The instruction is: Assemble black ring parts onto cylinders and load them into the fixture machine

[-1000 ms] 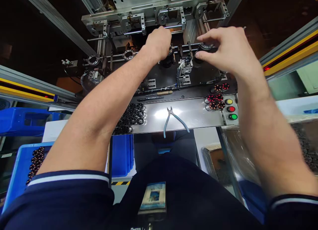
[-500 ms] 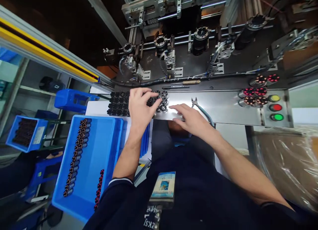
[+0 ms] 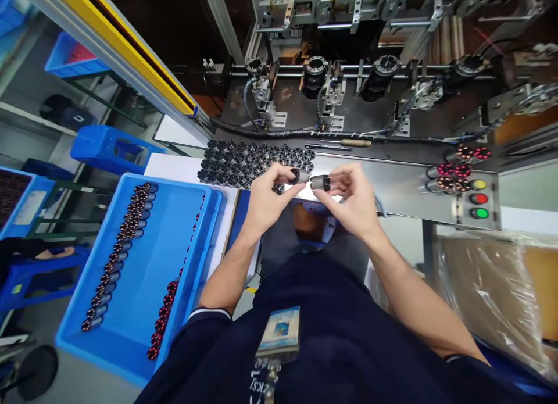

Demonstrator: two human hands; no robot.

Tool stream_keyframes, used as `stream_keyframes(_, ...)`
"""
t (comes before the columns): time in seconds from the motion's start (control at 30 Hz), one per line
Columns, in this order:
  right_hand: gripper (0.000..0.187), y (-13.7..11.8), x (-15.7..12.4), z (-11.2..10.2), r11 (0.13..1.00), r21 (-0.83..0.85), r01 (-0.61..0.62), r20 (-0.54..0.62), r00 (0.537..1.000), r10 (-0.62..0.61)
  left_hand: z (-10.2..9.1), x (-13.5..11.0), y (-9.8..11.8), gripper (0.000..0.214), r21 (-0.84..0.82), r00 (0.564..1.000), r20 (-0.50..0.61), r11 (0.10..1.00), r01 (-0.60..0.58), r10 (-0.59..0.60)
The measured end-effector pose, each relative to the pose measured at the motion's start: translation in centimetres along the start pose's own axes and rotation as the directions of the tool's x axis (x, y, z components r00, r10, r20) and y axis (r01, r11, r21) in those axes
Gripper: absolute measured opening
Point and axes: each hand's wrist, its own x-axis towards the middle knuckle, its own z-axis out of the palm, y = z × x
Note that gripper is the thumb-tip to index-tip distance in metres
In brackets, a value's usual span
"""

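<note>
The left hand (image 3: 272, 199) and right hand (image 3: 352, 197) are close together, raised just above the near edge of the bench. The left pinches a small dark-and-silver cylindrical part (image 3: 299, 176) between thumb and fingertips, and the right pinches a matching second cylindrical part (image 3: 321, 183) the same way. Both parts are held end to end, though I cannot tell whether they touch. Gripping near the ends with the wrists level looks like the steadiest way to keep them in line.

Just beyond the hands, black ring-shaped parts (image 3: 255, 163) lie packed on the brushed steel bench (image 3: 392, 186). To the right, copper-wound coil parts (image 3: 453, 177) sit beside round yellow, red and green push buttons (image 3: 478, 198). To the left, a bright blue plastic tray (image 3: 74, 340) holds rows of dark cylinders (image 3: 120, 256). At the far side, black cylindrical fixtures (image 3: 314, 77) line a steel rail (image 3: 349, 70).
</note>
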Motion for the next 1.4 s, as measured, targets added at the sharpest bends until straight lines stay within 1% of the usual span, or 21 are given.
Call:
stream_keyframes(0.07, 0.065, -2.3, -1.2, -1.7, 0.993, 0.116, 0.032, -0.011, 0.999, -0.031, -0.7, -0.4, 1.8, 0.045, -0.232, 1.0, 0.003, 0.973, -0.017, 0.019)
stream_keyframes(0.13, 0.057, -4.7, -2.1, -3.0, 0.967, 0.239, 0.084, -0.017, 0.996, -0.082, -1.3, -0.5, 3.7, 0.056, -0.463, 0.997, 0.006, 0.884, -0.066, 0.077)
stream_keyframes(0.2, 0.043, -6.7, -2.5, -3.9, 0.941, 0.308, 0.138, -0.041, 0.99, -0.132, -1.9, -0.3, 5.3, 0.05, -0.605, 0.991, 0.006, 0.79, -0.1, 0.131)
stream_keyframes(0.3, 0.034, -8.6, -2.6, -4.7, 0.94, 0.29, 0.178, -0.059, 0.984, -0.168, -2.9, 0.1, 7.0, 0.048, -0.656, 0.988, 0.022, 0.748, -0.102, 0.155)
stream_keyframes(0.43, 0.028, -9.7, -2.1, -5.3, 0.947, 0.253, 0.197, -0.049, 0.98, -0.191, -4.1, 0.6, 7.8, 0.033, -0.636, 0.992, 0.032, 0.768, -0.073, 0.121)
stream_keyframes(0.53, 0.035, -10.3, -1.3, -5.6, 0.944, 0.262, 0.202, -0.027, 0.979, -0.202, -4.8, 1.3, 8.0, 0.033, -0.63, 0.993, 0.059, 0.776, -0.039, 0.098)
stream_keyframes(0.6, 0.039, -10.7, -0.8, -5.8, 0.946, 0.241, 0.215, -0.022, 0.976, -0.217, -5.1, 1.9, 8.1, 0.037, -0.662, 0.993, 0.083, 0.749, -0.003, 0.078)
stream_keyframes(0.67, 0.042, -11.2, -0.3, -5.9, 0.949, 0.212, 0.232, -0.021, 0.972, -0.232, -5.2, 2.4, 8.2, 0.029, -0.709, 0.994, 0.089, 0.705, 0.014, 0.07)
stream_keyframes(0.73, 0.044, -11.6, 0.5, -6.3, 0.951, 0.185, 0.248, -0.017, 0.968, -0.249, -5.3, 3.1, 8.1, 0.015, -0.726, 0.994, 0.073, 0.687, -0.001, 0.079)
stream_keyframes(0.83, 0.057, -12.4, 3.2, -7.6, 0.959, 0.101, 0.264, 0.012, 0.964, -0.267, -5.8, 5.1, 7.2, 0.011, -0.676, 0.995, 0.031, 0.735, -0.051, 0.098)
stream_keyframes(0.87, 0.06, -12.6, 4.8, -8.2, 0.959, 0.049, 0.277, 0.03, 0.96, -0.279, -6.1, 6.2, 6.7, 0.013, -0.648, 0.994, 0.01, 0.758, -0.074, 0.106)
stream_keyframes(0.93, 0.061, -12.7, 9.3, -9.4, 0.934, -0.067, 0.351, 0.067, 0.936, -0.347, -7.1, 9.2, 5.3, 0.015, -0.583, 0.989, -0.049, 0.8, -0.143, 0.142)
stream_keyframes(0.97, 0.055, -12.6, 12.1, -9.8, 0.904, -0.126, 0.408, 0.077, 0.913, -0.401, -7.7, 11.1, 4.4, 0.017, -0.552, 0.983, -0.069, 0.815, -0.178, 0.168)
stream_keyframes(1.0, 0.056, -12.3, 15.1, -10.1, 0.865, -0.167, 0.472, 0.08, 0.881, -0.466, -8.4, 13.3, 3.5, 0.021, -0.522, 0.978, -0.07, 0.829, -0.203, 0.196)
stream_keyframes(1.03, 0.056, -11.9, 18.3, -10.3, 0.863, -0.231, 0.449, 0.081, 0.893, -0.443, -9.0, 15.6, 2.6, 0.028, -0.5, 0.976, -0.04, 0.841, -0.205, 0.214)
stream_keyframes(1.1, 0.051, -10.8, 24.4, -9.8, 0.866, -0.374, 0.332, 0.033, 0.938, -0.346, -10.1, 20.5, 0.9, 0.048, -0.445, 0.969, 0.073, 0.878, -0.179, 0.235)
stream_keyframes(1.17, 0.052, -9.5, 29.3, -8.6, 0.78, -0.587, 0.216, 0.075, 0.974, -0.214, -10.8, 25.2, -0.7, 0.05, -0.267, 0.966, 0.141, 0.948, -0.175, 0.218)
stream_keyframes(1.23, 0.055, -8.3, 32.7, -7.0, 0.714, -0.681, 0.163, 0.095, 0.986, -0.135, -11.1, 29.5, -2.2, 0.048, 0.006, 0.975, 0.162, 0.987, -0.158, 0.155)
stream_keyframes(1.27, 0.056, -7.7, 33.8, -6.2, 0.694, -0.702, 0.158, 0.107, 0.987, -0.116, -11.1, 31.4, -3.1, 0.051, 0.098, 0.982, 0.149, 0.986, -0.135, 0.12)
stream_keyframes(1.33, 0.058, -6.6, 35.3, -4.8, 0.666, -0.727, 0.169, 0.139, 0.985, -0.098, -11.0, 34.9, -5.2, 0.071, 0.203, 0.995, 0.093, 0.977, -0.065, 0.047)
stream_keyframes(1.4, 0.06, -5.9, 36.4, -3.8, 0.631, -0.755, 0.179, 0.166, 0.983, -0.08, -10.8, 37.8, -8.0, 0.085, 0.251, 0.998, 0.036, 0.967, 0.042, -0.053)
